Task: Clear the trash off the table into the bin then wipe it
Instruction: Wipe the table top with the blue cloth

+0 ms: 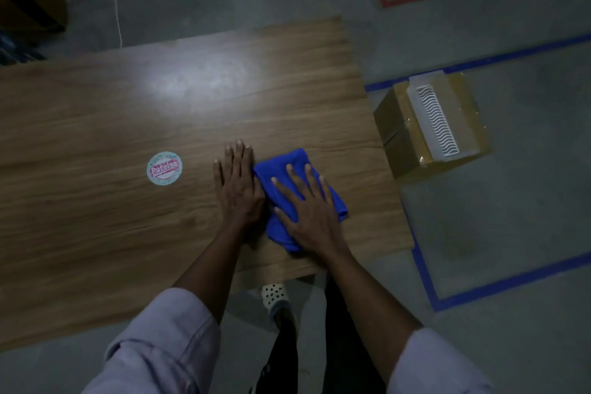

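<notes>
Blue cloth (275, 164) bunched flat on wooden table (96, 233), near right edge, round printed disc (164, 168) leftward

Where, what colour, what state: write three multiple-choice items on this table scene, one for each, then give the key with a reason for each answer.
1. The cloth on the table is:
A red
B blue
C white

2. The round label lies:
A on top of the cloth
B on the table, to the left of the left hand
C at the table's far right edge

3. The right hand is:
A lifted clear of the table
B curled into a fist
C flat on the cloth, fingers spread

Key:
1 B, the fabric is plainly blue.
2 B, the label sits on bare wood beyond the left hand.
3 C, its straight, spread fingers press on the cloth.
</notes>
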A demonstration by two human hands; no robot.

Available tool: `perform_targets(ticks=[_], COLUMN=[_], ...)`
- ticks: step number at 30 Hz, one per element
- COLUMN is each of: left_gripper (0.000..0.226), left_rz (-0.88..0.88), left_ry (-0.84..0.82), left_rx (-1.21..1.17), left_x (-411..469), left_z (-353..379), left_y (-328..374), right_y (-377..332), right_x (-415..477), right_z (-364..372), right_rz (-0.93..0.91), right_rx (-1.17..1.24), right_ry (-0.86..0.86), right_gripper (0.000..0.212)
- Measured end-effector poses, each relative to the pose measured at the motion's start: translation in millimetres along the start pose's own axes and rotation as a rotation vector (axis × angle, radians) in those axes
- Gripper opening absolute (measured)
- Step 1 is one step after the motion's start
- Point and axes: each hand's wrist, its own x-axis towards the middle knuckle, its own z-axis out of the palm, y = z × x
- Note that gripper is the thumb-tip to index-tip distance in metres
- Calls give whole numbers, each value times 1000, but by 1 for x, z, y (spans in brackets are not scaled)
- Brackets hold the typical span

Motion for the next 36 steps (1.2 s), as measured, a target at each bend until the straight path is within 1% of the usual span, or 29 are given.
perform_targets(ticks=[1, 4, 5, 6, 11, 15, 19, 22, 25, 28, 32, 36], left_gripper=[69, 70, 71, 72, 74, 73, 72, 69, 69, 70, 71, 72], left_rz=[2, 65, 83, 91, 90, 96, 85, 73, 79, 80, 81, 75], left_ry=[1, 9, 8, 5, 10, 27, 22, -4, -20, -23, -9, 2], left_rx=[0, 45, 59, 67, 83, 80, 79, 75, 65, 44, 52, 57], left_x=[-1, 0, 0, 1, -2, 1, 1, 0, -1, -2, -1, 1], left_z=[-2, -3, -2, -1, 4, 7, 5, 1, -3, -5, -2, 2], left_y=[2, 11, 13, 15, 15, 10, 5, 8, 9, 11, 11, 10], right_y=[8, 35, 42, 48, 59, 41, 7, 2, 25, 54, 76, 66], right_x=[-15, -35, -32, -25, 29, 57, 37, -6, -44, -48, -7, 39], right_z=[-3, -16, -19, -21, -22, -14, -6, -7, -13, -21, -31, -29], right_rz=[71, 436, 494, 509, 500, 442, 260, 200, 235, 312, 401, 426], right_rx=[-26, -93, -105, -111, -87, -76, -44, -27, -47, -43, -45, -40], right_ry=[4, 73, 80, 77, 115, 128, 74, 23, 10, 42, 81, 132], right_gripper=[66, 71, 72, 74, 78, 77, 74, 75, 75, 74, 75, 77])
